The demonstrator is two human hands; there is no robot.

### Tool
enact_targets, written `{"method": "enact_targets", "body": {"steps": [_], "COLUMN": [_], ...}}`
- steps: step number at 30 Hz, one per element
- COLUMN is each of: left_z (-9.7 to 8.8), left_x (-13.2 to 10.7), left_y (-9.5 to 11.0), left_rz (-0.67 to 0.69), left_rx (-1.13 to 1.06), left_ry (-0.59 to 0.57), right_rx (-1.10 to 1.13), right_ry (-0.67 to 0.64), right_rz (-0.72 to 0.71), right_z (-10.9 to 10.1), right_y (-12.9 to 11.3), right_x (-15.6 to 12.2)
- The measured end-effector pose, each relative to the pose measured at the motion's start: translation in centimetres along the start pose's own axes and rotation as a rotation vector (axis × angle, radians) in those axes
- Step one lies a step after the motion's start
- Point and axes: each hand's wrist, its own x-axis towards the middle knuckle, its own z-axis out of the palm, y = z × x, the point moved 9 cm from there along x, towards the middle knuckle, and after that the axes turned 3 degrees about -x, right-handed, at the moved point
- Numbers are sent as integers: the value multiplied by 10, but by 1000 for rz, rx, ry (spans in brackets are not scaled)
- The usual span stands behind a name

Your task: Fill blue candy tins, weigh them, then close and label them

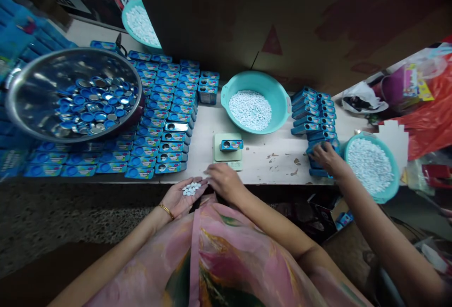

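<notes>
Palm up at the table's front edge, my left hand [180, 198] cups a small heap of white candies [191, 189]. Close beside it is my right hand [226, 182], its fingers bent together and pointing toward the left palm; what they hold, if anything, is too small to make out. Just beyond the right hand stands a small pale-green weighing scale [228, 154]. On its plate lies a blue candy tin [231, 145] with a dark round opening at one end. A turquoise basin [282, 102] of white candies sits behind the scale.
Rows of blue tins [143, 151] fill the left, beside a steel bowl [21, 104] of round lids. At right, a co-worker's hand [326, 158] touches stacked tins [305, 111]; another candy basin [391, 194] sits beside it. A large cardboard box [219, 15] stands behind.
</notes>
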Motion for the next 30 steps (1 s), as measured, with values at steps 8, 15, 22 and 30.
{"method": "enact_targets", "body": {"steps": [8, 15, 22, 30], "left_z": [21, 71, 227, 295], "left_x": [22, 54, 83, 126], "left_y": [28, 56, 73, 74], "left_rz": [114, 189, 227, 223], "left_rx": [-47, -99, 19, 128], "left_ry": [-2, -21, -188, -251], "right_rx": [298, 267, -394, -828], "right_ry": [345, 286, 475, 210], "right_rz": [518, 332, 240, -79], "right_z": [-22, -48, -180, -180], "right_y": [165, 120, 84, 90], "right_x": [-24, 15, 34, 83]}}
